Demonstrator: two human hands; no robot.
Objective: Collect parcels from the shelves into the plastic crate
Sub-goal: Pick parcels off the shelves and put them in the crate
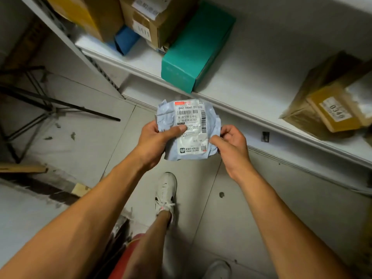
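Head view, looking down past both forearms to a tiled floor. Small pale-blue poly mailer (187, 129) held in front of the body, clear of the white shelf (251, 81) and just below its front edge. Left hand (155, 141) grips the bag's left side, thumb pressed flat across the white shipping label (191, 125), fingers curled behind. Right hand (231, 143) pinches the right edge between thumb and fingers. Label faces up, barcode and number legible.

Step in hand, by my reading: checking the label before binning. Plastic crate not in view, so the drop point cannot be placed from here. Best practice: hold the bag by its body, not a loose corner, and lower it in instead of tossing it.

Materials: mailer is thin, crinkled film, soft and lumpy, glossy where light catches; it will flex and slip. On the shelf: a teal carton (193, 49), rigid with sharp edges; taped brown cardboard boxes (153, 19) behind it; a brown box with a yellow label (330, 109) to the right.
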